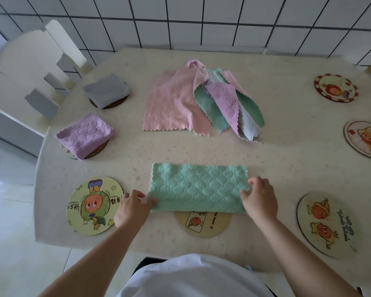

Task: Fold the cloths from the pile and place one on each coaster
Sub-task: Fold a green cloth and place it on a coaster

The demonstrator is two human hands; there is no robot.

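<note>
Step in hand: third cloth is being folded. Green cloth (198,187) lies on the worktop (287,146) at the near edge, folded once into a long strip, its near edge overlapping the middle coaster (202,224).

Left hand (133,207) pinches the strip's near-left corner; right hand (258,197) pinches the right end, fingers curled over the edge. Both grips are closed on the cloth, not spread.

Next move, as judged: one end is to be carried over onto the other for a square, edges aligned, then the square set on a bare coaster, probably the middle one beneath it.

Counts:
- Coasters: seven seen. Two are covered at left, by a grey cloth (106,91) and a purple cloth (86,135). Five are bare: green coaster (94,205), the middle one, near-right coaster (326,225), and two far right (335,87) (365,139).
- Folded and placed: two.
- Pile (201,99): pink, green, purple and pale blue-grey layers seen; exact count cannot be told, at least four.
</note>
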